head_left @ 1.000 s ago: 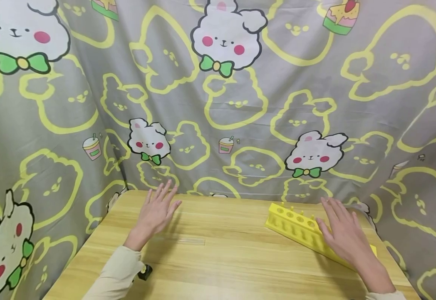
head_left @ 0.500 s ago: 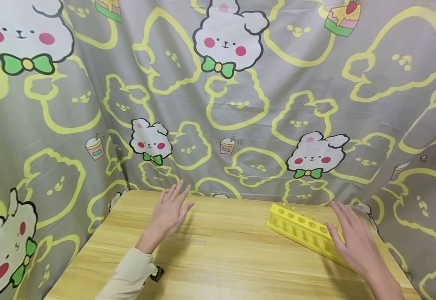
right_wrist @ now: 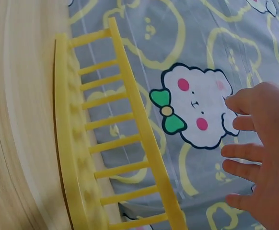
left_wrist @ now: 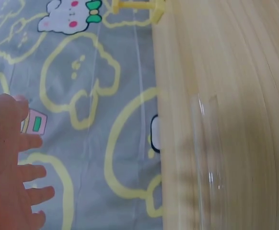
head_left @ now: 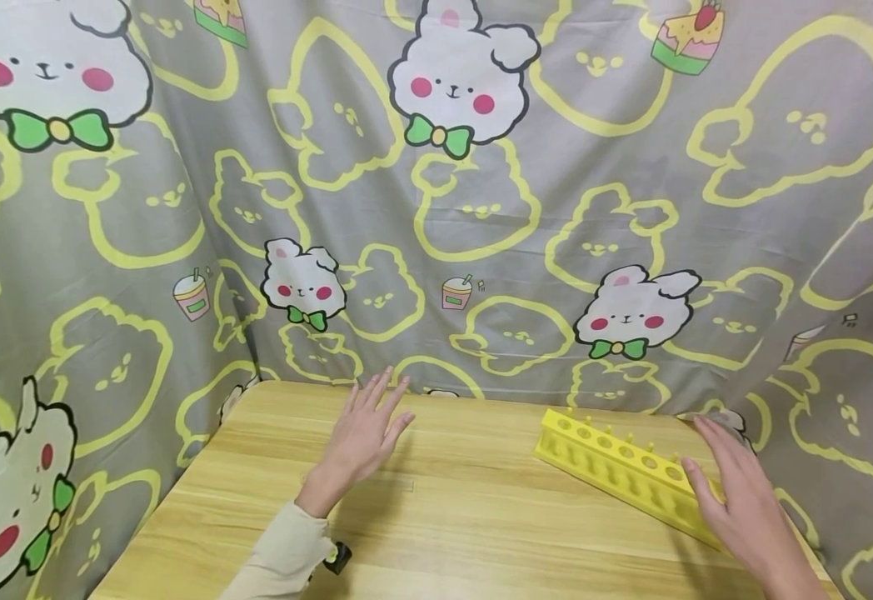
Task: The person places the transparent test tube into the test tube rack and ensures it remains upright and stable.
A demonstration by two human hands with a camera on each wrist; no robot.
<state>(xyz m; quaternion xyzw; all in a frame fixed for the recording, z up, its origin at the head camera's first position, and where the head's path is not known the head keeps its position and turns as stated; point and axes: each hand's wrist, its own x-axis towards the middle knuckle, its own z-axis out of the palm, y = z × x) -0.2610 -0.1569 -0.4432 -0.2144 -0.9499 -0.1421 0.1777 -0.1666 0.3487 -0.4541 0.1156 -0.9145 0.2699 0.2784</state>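
My left hand [head_left: 361, 437] hovers over the wooden table with its fingers spread and holds nothing. Beneath it lies a clear glass-like tube [left_wrist: 209, 163], plain in the left wrist view; in the head view the hand and forearm mostly cover it. Toward the right of the table stands a yellow test tube rack [head_left: 616, 467], a row of round holes along its top and short pegs behind them. My right hand [head_left: 744, 500] is held over the rack's near right end, fingers extended, gripping nothing. In the right wrist view that hand [right_wrist: 269, 153] appears apart from the rack.
The wood-grain table [head_left: 481, 533] meets a grey curtain [head_left: 496, 183] printed with rabbits, which hangs behind it and along both sides. A small black device [head_left: 337, 557] sits at my left sleeve cuff.
My left hand has shifted to the right, over the tube. The right hand has moved right and toward me, uncovering more of the rack's holes. Rack and tube stay put.
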